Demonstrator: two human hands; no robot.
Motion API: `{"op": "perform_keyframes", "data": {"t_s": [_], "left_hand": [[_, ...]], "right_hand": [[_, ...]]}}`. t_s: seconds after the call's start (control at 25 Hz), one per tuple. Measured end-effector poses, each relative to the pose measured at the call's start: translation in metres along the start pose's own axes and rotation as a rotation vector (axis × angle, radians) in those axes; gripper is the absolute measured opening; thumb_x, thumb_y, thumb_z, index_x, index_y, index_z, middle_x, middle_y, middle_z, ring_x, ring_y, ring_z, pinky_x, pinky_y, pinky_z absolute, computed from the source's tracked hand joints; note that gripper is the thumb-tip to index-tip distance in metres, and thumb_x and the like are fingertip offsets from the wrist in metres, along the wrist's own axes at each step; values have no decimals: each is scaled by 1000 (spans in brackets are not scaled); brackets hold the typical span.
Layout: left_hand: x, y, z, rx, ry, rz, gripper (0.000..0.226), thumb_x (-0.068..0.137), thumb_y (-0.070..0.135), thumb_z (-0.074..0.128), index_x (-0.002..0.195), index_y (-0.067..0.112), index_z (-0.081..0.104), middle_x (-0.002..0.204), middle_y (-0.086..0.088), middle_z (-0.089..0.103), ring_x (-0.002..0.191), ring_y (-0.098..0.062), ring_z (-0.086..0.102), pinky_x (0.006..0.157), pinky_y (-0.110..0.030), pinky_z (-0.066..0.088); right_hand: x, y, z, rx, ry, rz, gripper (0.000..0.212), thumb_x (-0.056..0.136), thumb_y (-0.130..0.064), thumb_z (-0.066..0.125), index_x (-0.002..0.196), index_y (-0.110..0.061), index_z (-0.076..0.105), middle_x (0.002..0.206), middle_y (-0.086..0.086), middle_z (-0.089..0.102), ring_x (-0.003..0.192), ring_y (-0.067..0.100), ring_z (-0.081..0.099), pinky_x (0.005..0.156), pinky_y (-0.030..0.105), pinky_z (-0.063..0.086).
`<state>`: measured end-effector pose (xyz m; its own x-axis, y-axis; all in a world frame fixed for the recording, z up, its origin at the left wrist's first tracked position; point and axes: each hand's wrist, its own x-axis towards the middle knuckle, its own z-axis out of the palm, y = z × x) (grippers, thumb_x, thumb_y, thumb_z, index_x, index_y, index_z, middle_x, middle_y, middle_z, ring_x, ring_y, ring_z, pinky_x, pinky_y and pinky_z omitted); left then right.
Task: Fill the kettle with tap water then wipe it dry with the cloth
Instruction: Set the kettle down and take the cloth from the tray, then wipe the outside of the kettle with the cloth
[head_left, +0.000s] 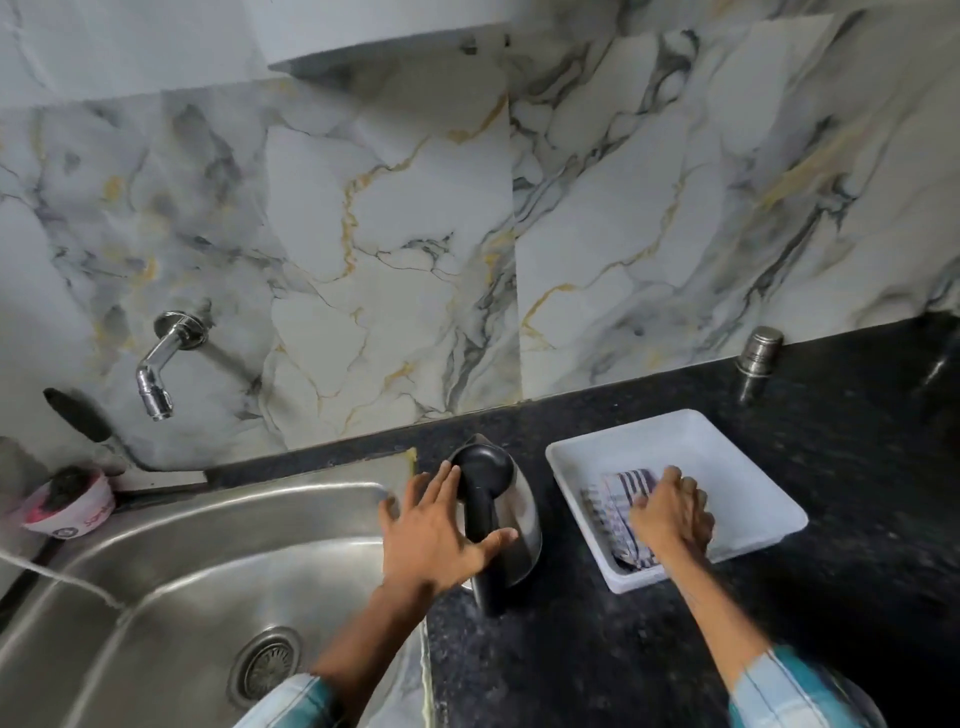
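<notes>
Item: stainless-steel kettle with black plastic lid and handle (501, 519), standing on the black granite counter (571, 649) between steel sink (182, 571) and white plastic tray (727, 467). My left hand (431, 540) lies spread against it, not clenched. Likely heavy if filled, slick-walled; take by the handle.

Item: striped cloth (618, 499), soft, in the tray; my right hand (670, 514) closes on it.

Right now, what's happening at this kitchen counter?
A person stands at a steel sink. Their left hand, fingers spread, rests against the black handle of a steel kettle that stands upright on the dark counter with its lid closed. Their right hand is closed on a striped cloth lying in a white tray. The wall tap is not running.
</notes>
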<state>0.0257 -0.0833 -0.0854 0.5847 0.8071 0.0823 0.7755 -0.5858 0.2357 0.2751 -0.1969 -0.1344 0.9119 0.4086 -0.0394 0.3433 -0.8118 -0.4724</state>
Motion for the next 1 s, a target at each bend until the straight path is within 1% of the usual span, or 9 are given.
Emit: {"op": "perform_keyframes", "data": {"t_s": [0.16, 0.36, 0.56, 0.68, 0.76, 0.8, 0.88, 0.92, 1.0], "left_hand": [[8, 0, -3, -3, -101, -20, 108, 63, 72, 49, 154, 26, 15, 164, 7, 21, 148, -19, 12, 115, -50, 19], [27, -23, -22, -152, -178, 12, 101, 62, 48, 64, 152, 29, 25, 160, -2, 30, 147, -22, 21, 117, -49, 25], [39, -27, -15, -402, -74, -62, 57, 80, 58, 57, 129, 30, 50, 142, -5, 52, 132, -28, 44, 111, -49, 36], [36, -20, 1, -518, 32, -71, 47, 89, 51, 59, 127, 24, 51, 140, -1, 57, 128, -25, 51, 106, -50, 42], [36, -19, 8, -561, 45, -58, 49, 91, 48, 57, 132, 23, 48, 141, 0, 55, 129, -22, 50, 107, -50, 42], [36, -19, 9, -560, 38, -46, 50, 92, 47, 56, 135, 24, 47, 141, 0, 54, 130, -21, 49, 108, -49, 42], [37, -20, 10, -570, 26, -31, 51, 94, 43, 55, 139, 24, 45, 140, -1, 55, 130, -22, 49, 110, -48, 40], [38, -20, 10, -585, 28, -29, 50, 94, 40, 55, 140, 23, 46, 140, -2, 55, 130, -21, 49, 111, -47, 39], [40, -18, 10, -609, 44, -21, 46, 96, 35, 54, 139, 20, 49, 140, -2, 56, 130, -19, 50, 113, -46, 39]], "right_hand": [[55, 32, 3, 97, -341, 251, 53, 86, -31, 67, 124, 3, 53, 115, 23, 63, 114, 41, 57, 105, 51, 39], [71, 31, 3, 468, -620, 291, 41, 71, -11, 78, 106, 7, 65, 98, 23, 71, 90, 38, 68, 77, 41, 57], [52, 5, -9, 799, -607, 173, 7, 83, -9, 54, 89, -7, 54, 74, 17, 58, 66, 30, 58, 62, 36, 47], [31, -29, -4, 701, -352, -98, 30, 90, -19, 45, 118, -20, 33, 76, 3, 52, 66, 26, 57, 57, 30, 45], [6, -54, 9, 775, -414, -276, 47, 96, -25, 45, 139, -30, 26, 80, -7, 54, 69, 20, 62, 51, 22, 44], [-9, -66, 18, 861, -529, -328, 44, 100, -27, 45, 142, -32, 32, 86, -11, 57, 77, 17, 64, 55, 18, 47], [-36, -79, 41, 990, -679, -409, 39, 103, -23, 44, 140, -35, 40, 119, -18, 57, 109, 0, 58, 88, 15, 47], [-48, -80, 53, 1026, -649, -455, 44, 104, -18, 43, 143, -36, 34, 138, -17, 44, 128, -2, 44, 106, 17, 35], [-70, -70, 75, 1077, -537, -464, 50, 104, -14, 41, 141, -42, 24, 158, -8, 19, 148, 8, 16, 120, 29, 15]]}}
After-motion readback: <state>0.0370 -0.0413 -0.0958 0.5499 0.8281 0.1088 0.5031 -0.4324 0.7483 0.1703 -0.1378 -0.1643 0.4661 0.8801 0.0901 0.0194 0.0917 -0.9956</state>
